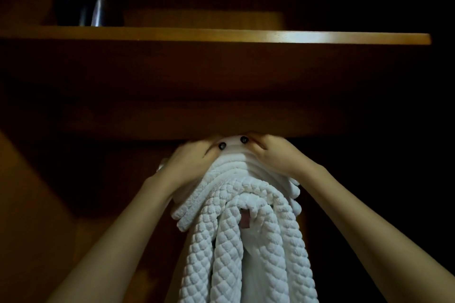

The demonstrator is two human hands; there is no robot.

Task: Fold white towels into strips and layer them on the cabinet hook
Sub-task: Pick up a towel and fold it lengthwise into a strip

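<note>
Head: hands (189, 162) (273, 156) round hung towels (236, 204)

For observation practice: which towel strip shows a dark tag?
The innermost strip, at the bundle's centre; the dark tag hangs under its fold, unlike outer strips.

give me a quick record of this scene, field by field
place: dim wooden cabinet, below a shelf
towels: white, several folded strips draped in layers
hook: only its white plate with two dark screws shows
left hand: grips the towels' top, left of the plate
right hand: grips it on the right
on shelf: dark object, unclear
</note>
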